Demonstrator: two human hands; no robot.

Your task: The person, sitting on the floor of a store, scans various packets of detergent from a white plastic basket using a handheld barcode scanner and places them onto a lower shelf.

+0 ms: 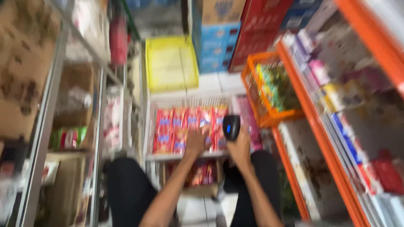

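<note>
The picture is blurred by motion. My left hand (197, 141) rests on a row of red packets (181, 128) standing in a white crate (168, 103) in front of my knees. My right hand (239, 147) holds a black handheld scanner (231, 127) with a blue lit spot, just right of the packets. Both forearms reach forward between my dark-trousered legs.
An orange basket (269, 90) with green-yellow packs sits to the right, a yellow crate (170, 63) lies behind the white one. Stacked blue and red cartons (235, 38) stand at the back. An orange shelf (336, 117) lines the right, a metal rack (46, 126) the left.
</note>
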